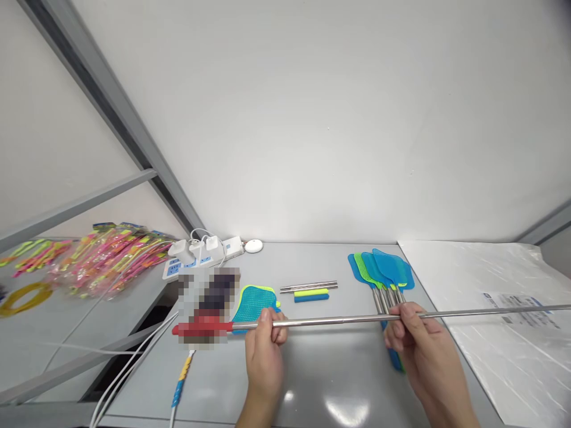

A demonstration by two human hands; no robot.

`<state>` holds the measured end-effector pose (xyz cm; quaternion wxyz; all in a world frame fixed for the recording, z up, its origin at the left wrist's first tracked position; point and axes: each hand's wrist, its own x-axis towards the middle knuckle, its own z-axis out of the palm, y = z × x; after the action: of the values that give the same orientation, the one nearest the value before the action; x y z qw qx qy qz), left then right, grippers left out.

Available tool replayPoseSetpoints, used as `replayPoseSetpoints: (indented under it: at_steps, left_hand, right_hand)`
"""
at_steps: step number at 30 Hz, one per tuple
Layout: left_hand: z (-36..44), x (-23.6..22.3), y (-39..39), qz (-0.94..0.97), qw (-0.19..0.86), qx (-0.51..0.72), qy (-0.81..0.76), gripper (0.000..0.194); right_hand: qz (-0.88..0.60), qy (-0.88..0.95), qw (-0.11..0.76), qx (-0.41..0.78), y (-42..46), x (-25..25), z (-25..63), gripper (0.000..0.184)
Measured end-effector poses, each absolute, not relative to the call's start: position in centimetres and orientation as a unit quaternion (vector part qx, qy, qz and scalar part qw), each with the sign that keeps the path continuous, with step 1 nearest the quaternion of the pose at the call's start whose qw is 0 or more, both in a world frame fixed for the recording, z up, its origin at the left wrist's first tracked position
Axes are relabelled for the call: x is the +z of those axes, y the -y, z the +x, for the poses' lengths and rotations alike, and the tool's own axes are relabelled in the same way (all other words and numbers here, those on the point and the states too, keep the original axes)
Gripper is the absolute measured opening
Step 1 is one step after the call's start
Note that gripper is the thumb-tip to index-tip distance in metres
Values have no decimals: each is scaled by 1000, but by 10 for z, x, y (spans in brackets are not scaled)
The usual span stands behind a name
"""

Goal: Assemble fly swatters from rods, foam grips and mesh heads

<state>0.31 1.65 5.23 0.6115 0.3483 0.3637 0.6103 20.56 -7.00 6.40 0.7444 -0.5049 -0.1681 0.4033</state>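
Across the view, level above the table, runs a long telescopic metal rod (321,321) with a red handle (200,329) at its left end. My left hand (265,353) is closed around the rod just right of the handle. Farther along, my right hand (423,345) pinches it between thumb and fingers. The rod's far end leaves the picture at the right edge. Behind my right hand lies a bunch of blue and green fly swatters (381,270) with metal stems. Beyond my left hand rest blue and yellow swatter heads (256,303), partly covered by the hand and rod.
Short metal rods (308,286) lie at mid-table with a yellow grip (311,292) and a blue grip (311,298). A power strip (229,248) with chargers stands back left. Packed colourful items (120,255) fill the left surface. White plastic packaging (499,356) covers the right.
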Motion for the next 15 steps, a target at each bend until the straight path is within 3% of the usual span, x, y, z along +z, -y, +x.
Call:
replayPoseSetpoints:
  at_steps: [6,11,15]
  left_hand:
    - [5,63,-26,225,646,631,-367,48]
    - [1,76,-44,196,603,699,-331,48]
    - [21,79,-38,236,607,683,-329,46]
  right_hand:
    - [-499,248,676,482,65,68,210,29]
    - [-482,207,715,462,60,65,206,25]
    - [-481,251,689,480,58,64,198,23]
